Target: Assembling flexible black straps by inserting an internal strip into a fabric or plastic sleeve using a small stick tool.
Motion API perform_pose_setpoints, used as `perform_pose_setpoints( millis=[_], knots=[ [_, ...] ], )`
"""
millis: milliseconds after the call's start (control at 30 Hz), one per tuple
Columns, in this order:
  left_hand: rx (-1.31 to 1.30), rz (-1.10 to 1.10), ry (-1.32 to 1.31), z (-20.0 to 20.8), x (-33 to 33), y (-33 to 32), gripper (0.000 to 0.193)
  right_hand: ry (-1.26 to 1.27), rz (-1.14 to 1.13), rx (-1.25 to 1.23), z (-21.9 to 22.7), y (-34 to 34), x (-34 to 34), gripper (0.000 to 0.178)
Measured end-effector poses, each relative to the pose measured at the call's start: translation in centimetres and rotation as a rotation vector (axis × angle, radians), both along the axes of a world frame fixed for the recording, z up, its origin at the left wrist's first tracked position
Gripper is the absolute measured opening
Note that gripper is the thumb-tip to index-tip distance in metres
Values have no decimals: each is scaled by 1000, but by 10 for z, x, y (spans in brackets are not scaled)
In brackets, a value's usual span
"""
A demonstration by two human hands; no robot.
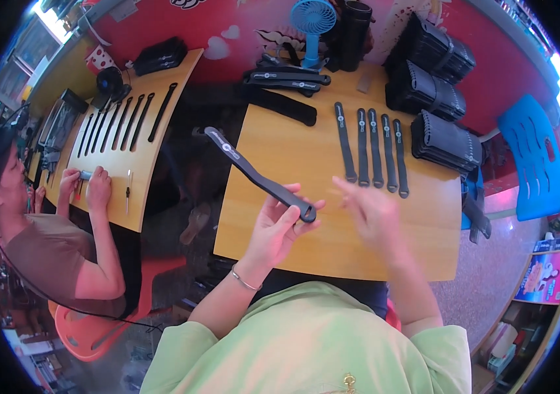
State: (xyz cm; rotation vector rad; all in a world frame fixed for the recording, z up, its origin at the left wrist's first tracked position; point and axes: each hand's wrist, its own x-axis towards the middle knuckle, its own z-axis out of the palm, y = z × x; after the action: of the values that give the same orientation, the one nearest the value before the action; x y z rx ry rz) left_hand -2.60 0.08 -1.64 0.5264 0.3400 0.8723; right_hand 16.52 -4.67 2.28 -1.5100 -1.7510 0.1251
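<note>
My left hand [273, 230] grips a black strap [255, 173] near its end with a slot, thumb on top and fingers beneath. The strap slants up and away to the left, showing pale printing towards its far end. My right hand [378, 213] hovers over the table just right of the strap, apart from it. Motion smears its fingers, so I cannot make out whether they hold anything. Beyond it, several similar black straps [376, 148] lie side by side on the wooden table [273, 246].
Black strap bundles [286, 80] and a blue fan [312, 26] stand at the back. Banded black stacks [447, 142] line the right side, near a blue chair [530, 157]. Left, a co-worker [57, 236] handles a small object at another table [142, 177] with straps laid out.
</note>
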Motion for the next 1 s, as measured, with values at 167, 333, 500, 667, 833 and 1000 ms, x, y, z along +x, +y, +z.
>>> perform_pose_setpoints(
  millis=[167, 333, 500, 667, 833, 1000],
  knots=[
    [124, 126, 52, 10, 15, 1, 35, -78, -27, 12, 5, -24, -28, 29],
    [231, 230, 102, 14, 23, -4, 34, -61, -84, 6, 5, -28, -30, 24],
    [249, 271, 113, 16, 27, -8, 34, -74, -107, 75, 0, -28, -30, 24],
    [277, 307, 112, 15, 30, -10, 34, -51, -128, 72, -4, -30, -30, 23],
    [364, 369, 190, 16, 31, -12, 34, 11, -143, 49, -3, -30, -33, 19],
    [450, 409, 220, 13, 31, -13, 32, 130, -128, -36, -2, -31, -35, 15]
  ],
)
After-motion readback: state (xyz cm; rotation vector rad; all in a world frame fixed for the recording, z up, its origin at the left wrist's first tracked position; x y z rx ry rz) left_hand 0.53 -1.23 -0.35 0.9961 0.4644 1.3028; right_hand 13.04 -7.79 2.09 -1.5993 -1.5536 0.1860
